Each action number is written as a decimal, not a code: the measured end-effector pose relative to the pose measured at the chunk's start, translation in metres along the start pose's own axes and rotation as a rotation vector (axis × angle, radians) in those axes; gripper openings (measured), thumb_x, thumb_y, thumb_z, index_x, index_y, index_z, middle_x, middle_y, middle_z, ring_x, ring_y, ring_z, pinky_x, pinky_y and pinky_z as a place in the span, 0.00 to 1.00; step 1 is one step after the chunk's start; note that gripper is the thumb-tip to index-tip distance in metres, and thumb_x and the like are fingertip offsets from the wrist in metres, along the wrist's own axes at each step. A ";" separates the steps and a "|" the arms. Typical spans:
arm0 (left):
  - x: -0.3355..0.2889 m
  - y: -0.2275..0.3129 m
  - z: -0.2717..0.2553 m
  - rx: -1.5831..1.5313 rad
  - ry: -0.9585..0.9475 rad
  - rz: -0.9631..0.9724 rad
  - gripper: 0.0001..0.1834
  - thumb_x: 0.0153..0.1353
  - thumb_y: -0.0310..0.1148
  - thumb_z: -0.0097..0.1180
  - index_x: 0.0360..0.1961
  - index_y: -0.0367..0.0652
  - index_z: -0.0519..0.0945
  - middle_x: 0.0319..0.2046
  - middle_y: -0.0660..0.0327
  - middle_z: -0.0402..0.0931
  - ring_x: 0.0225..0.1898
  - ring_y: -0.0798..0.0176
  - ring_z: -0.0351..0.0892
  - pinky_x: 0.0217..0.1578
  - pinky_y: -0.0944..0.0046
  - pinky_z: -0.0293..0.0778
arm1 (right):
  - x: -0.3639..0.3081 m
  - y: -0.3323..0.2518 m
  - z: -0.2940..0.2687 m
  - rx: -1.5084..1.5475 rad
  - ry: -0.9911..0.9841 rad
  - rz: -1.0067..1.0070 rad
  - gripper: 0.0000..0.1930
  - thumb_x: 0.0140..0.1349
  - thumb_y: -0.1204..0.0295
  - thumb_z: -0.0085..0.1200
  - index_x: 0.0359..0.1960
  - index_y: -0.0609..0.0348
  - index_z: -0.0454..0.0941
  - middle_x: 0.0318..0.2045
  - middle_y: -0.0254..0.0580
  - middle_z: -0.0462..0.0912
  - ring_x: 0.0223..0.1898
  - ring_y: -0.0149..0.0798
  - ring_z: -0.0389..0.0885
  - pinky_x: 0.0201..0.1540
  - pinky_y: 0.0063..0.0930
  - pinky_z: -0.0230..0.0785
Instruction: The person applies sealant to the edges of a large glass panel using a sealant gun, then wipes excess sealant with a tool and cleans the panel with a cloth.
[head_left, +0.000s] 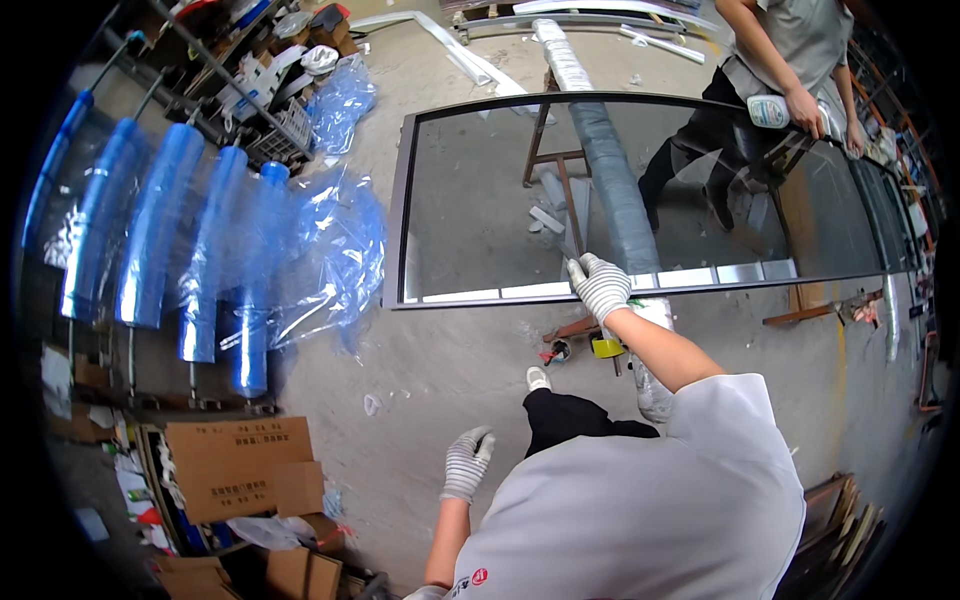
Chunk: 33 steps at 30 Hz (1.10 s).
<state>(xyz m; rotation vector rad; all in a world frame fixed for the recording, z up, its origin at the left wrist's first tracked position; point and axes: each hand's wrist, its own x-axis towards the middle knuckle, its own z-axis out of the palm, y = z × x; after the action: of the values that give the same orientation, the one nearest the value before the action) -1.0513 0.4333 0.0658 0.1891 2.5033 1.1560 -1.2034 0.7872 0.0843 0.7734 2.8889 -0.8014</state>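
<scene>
A large glass panel in a dark frame (480,299) lies across a support padded with wrapping film (565,60). My right hand (603,287), in a striped glove, is at its near edge. Its fingers are closed on a thin thing above the glass that I cannot make out. My left hand (467,464), gloved alike, hangs low over the floor, away from the panel. Its fingers are loosely curled and apart, with nothing seen in them. Across the panel at the far right, another person's hand (803,110) holds a white spray bottle (768,111).
Rolls of blue film (160,225) stand on a rack at the left, with loose film (340,240) spilling toward the panel. Cardboard boxes (240,465) are at the lower left. Below the panel's near edge sits a yellow object (606,347). White strips (450,45) lie on the floor beyond.
</scene>
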 end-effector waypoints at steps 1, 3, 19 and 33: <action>0.008 0.003 -0.013 -0.018 0.023 -0.036 0.13 0.57 0.35 0.55 0.40 0.39 0.80 0.35 0.50 0.80 0.36 0.56 0.79 0.41 0.62 0.74 | -0.003 -0.003 -0.003 0.013 -0.022 -0.010 0.20 0.62 0.51 0.42 0.33 0.54 0.77 0.30 0.49 0.81 0.34 0.52 0.80 0.37 0.45 0.70; 0.026 0.009 -0.038 -0.010 0.029 -0.061 0.13 0.57 0.35 0.55 0.40 0.39 0.80 0.35 0.50 0.80 0.36 0.56 0.79 0.41 0.62 0.74 | 0.000 0.000 0.000 0.004 -0.012 -0.007 0.19 0.62 0.52 0.42 0.33 0.54 0.77 0.29 0.49 0.81 0.33 0.52 0.80 0.37 0.45 0.70; 0.331 0.051 -0.092 0.629 0.198 0.577 0.33 0.55 0.40 0.53 0.58 0.33 0.61 0.57 0.38 0.60 0.59 0.38 0.59 0.59 0.47 0.57 | 0.020 -0.007 0.023 0.279 0.225 0.365 0.20 0.59 0.52 0.46 0.32 0.56 0.80 0.26 0.49 0.81 0.30 0.51 0.80 0.35 0.40 0.70; 0.606 0.151 -0.053 0.798 0.375 0.176 0.47 0.58 0.59 0.40 0.62 0.24 0.52 0.63 0.30 0.45 0.66 0.32 0.41 0.64 0.41 0.36 | 0.015 -0.017 0.026 0.262 0.382 0.484 0.17 0.61 0.60 0.53 0.24 0.63 0.75 0.17 0.39 0.75 0.20 0.28 0.68 0.26 0.26 0.64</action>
<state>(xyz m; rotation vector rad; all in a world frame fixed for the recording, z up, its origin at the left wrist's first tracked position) -1.6350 0.6607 0.0418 0.4367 3.2127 0.1796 -1.2275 0.7683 0.0672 1.7385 2.7081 -1.0664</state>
